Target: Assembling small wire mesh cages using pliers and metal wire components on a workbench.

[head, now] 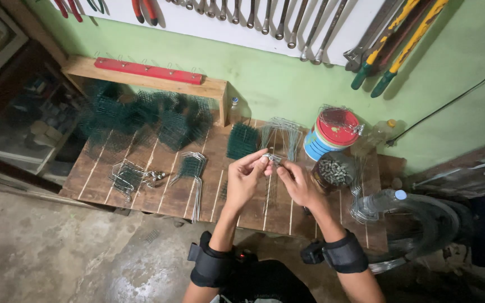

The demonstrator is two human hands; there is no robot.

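A green wall [287, 78] is filling the top of the view, with a white board [237, 25] of hanging wrenches [279, 19] and pliers [144, 8] running across it; long yellow-handled cutters [405, 39] are leaning at its right end. Below it, a plank table [158, 193] is standing on a concrete floor [46, 252].

At the table's back left, a wooden shelf [141, 78] is carrying a red strip [147, 71], and under it rolls of green mesh [136, 115] are lying heaped together. A smaller mesh piece [242, 140] is sitting near the middle, just left of a fan of bent wires [282, 134]. At the front left, a wire frame [126, 177] and a wire bundle [195, 171] are resting well apart from the hands.

To the right, a round tin [332, 134] with a red lid is standing by the wall, and a dark bowl [333, 171] of small metal pieces is sitting just in front of it, next to the right hand. A clear bottle [388, 197] is lying at the table's right edge beside a coil of wire [422, 224].

Both hands are meeting over the middle of the table, each wrist wearing a black band [343, 253]. The left hand [242, 179] is pinching a small wire piece [273, 159] between thumb and forefinger, the other fingers curling loosely. The right hand [298, 182] is gripping the same piece from the other side with its fingertips, palm half closed. The piece is hovering above the planks, just in front of the fan of wires.
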